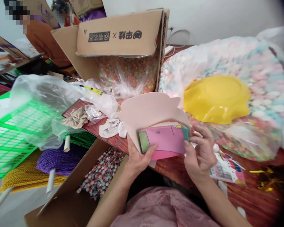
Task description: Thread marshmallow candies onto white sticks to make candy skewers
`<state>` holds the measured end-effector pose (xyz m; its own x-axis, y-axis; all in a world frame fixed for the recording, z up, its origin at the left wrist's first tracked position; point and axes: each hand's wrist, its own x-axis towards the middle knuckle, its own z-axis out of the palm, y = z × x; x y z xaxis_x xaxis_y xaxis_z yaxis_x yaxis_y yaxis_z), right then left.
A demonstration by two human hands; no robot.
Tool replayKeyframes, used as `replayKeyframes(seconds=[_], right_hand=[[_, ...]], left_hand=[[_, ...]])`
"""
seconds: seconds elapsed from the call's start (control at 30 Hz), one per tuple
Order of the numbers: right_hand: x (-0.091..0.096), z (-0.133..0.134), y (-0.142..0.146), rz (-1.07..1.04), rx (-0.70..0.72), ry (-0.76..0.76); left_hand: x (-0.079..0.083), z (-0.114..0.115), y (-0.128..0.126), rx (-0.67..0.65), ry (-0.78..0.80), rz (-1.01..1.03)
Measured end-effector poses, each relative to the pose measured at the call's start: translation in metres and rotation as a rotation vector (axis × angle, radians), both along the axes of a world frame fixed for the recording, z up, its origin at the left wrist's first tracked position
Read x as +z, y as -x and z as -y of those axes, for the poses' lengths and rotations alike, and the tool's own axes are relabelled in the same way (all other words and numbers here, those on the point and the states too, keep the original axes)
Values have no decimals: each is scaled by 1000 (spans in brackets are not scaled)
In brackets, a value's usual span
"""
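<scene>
Both my hands hold a folded pink paper box (156, 123) over the near edge of a reddish wooden table (251, 195). Its pale pink flap stands up behind a brighter pink front with green and teal side panels. My left hand (138, 156) grips the lower left corner, thumb on the front. My right hand (200, 151) pinches the right side, fingers curled around the edge.
A yellow wavy bowl (216, 97) lies on clear bags of pastel candies at right. An open cardboard box (123, 41) of candy stands behind. Left are a green plastic basket (9, 132), cord spools (56, 159), and a carton of lollipops (101, 171). A printed packet (227, 168) lies beside my right hand.
</scene>
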<state>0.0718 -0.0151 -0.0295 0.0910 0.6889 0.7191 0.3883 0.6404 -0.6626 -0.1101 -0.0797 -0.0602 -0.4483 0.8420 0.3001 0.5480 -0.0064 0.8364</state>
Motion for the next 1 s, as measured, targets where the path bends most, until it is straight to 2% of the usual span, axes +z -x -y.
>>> replayKeyframes(seconds=[0.07,0.13,0.23,0.3,0.4,0.5,0.63,0.77,0.9,1.0], right_hand=[[-3,9,-11,-8,42,-2],[-8,14,-23,50,59,-19],[-10,14,-34,168,26,-24],[-9,13,-36,186,-1,-25],[-2,15,-33,181,25,-54],[4,20,-28,168,104,-98],[8,27,-28,186,146,-122],[3,32,-30,160,226,-75],[0,34,-36,15,370,113],[7,26,-43,15,529,287]], left_hand=[[4,4,5,-3,-22,-58],[15,12,10,15,-134,-240],[45,31,11,47,-454,-604],[71,41,5,-46,-558,-678],[106,41,-11,-283,-445,-809],[127,20,-17,-346,-292,-861],[139,-12,-9,-413,-35,-920],[141,-22,0,-532,102,-959],[140,-9,4,-562,-36,-987],[139,3,5,-550,-185,-1013]])
